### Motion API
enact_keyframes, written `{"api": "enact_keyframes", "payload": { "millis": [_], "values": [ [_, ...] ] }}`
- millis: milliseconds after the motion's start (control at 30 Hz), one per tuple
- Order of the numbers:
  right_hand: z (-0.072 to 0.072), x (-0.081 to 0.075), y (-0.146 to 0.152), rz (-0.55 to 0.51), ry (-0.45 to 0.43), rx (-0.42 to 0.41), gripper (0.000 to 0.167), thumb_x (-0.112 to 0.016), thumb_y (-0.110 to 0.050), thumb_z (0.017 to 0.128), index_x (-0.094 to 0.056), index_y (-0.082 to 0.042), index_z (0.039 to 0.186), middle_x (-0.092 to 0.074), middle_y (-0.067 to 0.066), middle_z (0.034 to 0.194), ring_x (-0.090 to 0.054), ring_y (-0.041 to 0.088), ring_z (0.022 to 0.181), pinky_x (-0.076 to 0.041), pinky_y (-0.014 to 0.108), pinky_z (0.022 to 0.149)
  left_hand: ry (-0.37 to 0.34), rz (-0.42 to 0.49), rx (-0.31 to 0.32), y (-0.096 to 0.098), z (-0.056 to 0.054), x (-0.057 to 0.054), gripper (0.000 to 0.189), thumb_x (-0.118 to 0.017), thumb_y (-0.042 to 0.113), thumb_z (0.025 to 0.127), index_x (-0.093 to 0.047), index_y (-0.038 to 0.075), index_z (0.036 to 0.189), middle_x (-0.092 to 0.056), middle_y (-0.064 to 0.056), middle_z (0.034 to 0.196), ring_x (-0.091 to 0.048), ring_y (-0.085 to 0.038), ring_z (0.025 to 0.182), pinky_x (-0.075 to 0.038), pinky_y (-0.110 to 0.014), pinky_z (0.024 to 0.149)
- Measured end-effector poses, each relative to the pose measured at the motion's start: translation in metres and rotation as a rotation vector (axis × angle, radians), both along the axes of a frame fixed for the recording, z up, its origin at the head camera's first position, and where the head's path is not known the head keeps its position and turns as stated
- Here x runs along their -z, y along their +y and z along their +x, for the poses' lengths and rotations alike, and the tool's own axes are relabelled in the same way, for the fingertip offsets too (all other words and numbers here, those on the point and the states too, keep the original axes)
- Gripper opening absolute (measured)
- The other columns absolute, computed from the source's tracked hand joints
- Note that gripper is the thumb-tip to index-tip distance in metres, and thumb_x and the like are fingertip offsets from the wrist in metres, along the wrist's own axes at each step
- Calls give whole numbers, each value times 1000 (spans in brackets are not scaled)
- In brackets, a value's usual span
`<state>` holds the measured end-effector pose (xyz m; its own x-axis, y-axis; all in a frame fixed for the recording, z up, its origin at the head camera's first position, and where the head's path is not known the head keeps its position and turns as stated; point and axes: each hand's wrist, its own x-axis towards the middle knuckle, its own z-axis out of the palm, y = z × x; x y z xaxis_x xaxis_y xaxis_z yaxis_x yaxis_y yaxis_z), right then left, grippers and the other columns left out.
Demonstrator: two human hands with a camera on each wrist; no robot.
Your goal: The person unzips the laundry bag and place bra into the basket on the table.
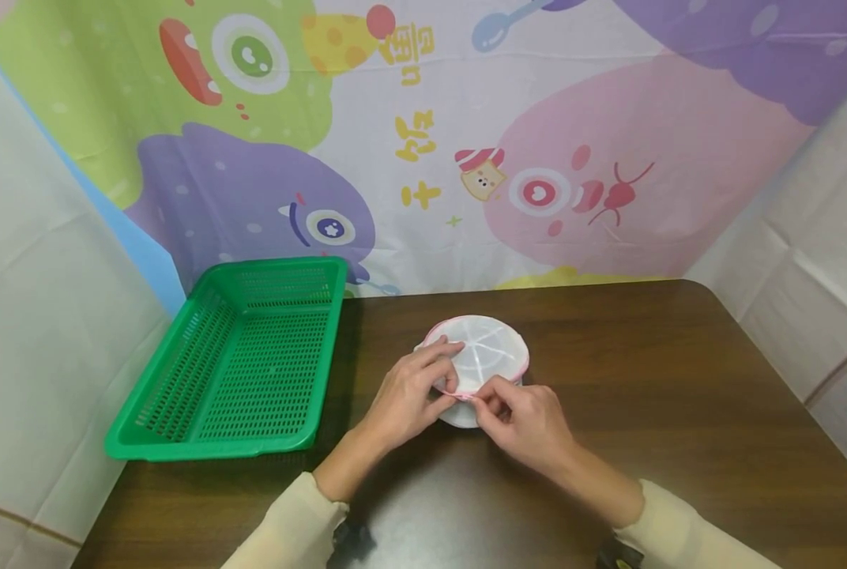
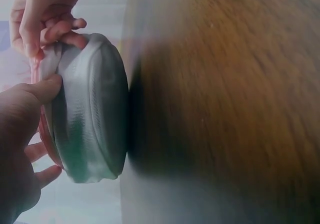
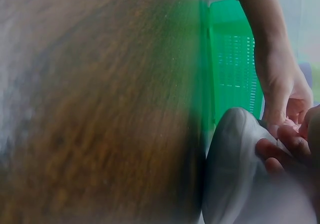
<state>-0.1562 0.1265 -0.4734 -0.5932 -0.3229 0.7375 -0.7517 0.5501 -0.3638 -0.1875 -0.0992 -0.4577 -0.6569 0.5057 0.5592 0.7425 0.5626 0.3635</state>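
A round white mesh laundry bag with a pink zipper edge stands on the brown table. At the bag's near edge my left hand pinches the pink rim between thumb and finger, its other fingers over the mesh top. Close beside it, my right hand pinches the rim by the zipper; the small part under those fingertips is mostly hidden. The left wrist view shows the bag's grey-white side wall standing on the wood. Seen from the right wrist, both hands meet at the top edge of the bag.
A green perforated plastic basket stands on the table to the left of the bag. Behind the table hangs a cloth with cartoon monsters, and pale panels flank both sides.
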Motion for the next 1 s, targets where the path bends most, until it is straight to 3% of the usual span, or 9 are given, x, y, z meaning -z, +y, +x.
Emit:
{"api": "enact_keyframes", "payload": {
  "millis": [167,467,733,1000],
  "values": [
    [0,0,2,0,-14,9,16,-81,0,83,-73,-14,84,-73,-11,64,-60,-5,53,-48,11,54,-7,-2,-16,-2,-1,1,32,-93,2,86,-64,15,86,-79,-12,145,-74,-34,141,-63,-51,111],
    [2,-1,-1,-4,-26,7,17,-80,0,83,-72,-15,83,-71,-12,62,-51,-9,54,-40,9,53,-19,-11,-27,4,2,0,35,-98,5,83,-64,15,89,-78,-11,147,-73,-31,142,-59,-53,118],
    [1,-2,-2,-2,-18,0,17,-81,0,83,-73,-15,82,-71,-12,61,-51,-9,54,-39,9,53,-8,-5,1,1,2,1,29,-92,2,88,-66,15,90,-78,-12,147,-73,-35,142,-60,-55,117],
    [1,-2,0,-4,-17,3,16,-81,0,83,-73,-15,83,-72,-12,62,-57,-6,53,-44,10,54,-26,35,6,-6,0,1,29,-91,-2,87,-67,14,88,-79,-14,144,-74,-39,141,-61,-56,116]
  ]
}}
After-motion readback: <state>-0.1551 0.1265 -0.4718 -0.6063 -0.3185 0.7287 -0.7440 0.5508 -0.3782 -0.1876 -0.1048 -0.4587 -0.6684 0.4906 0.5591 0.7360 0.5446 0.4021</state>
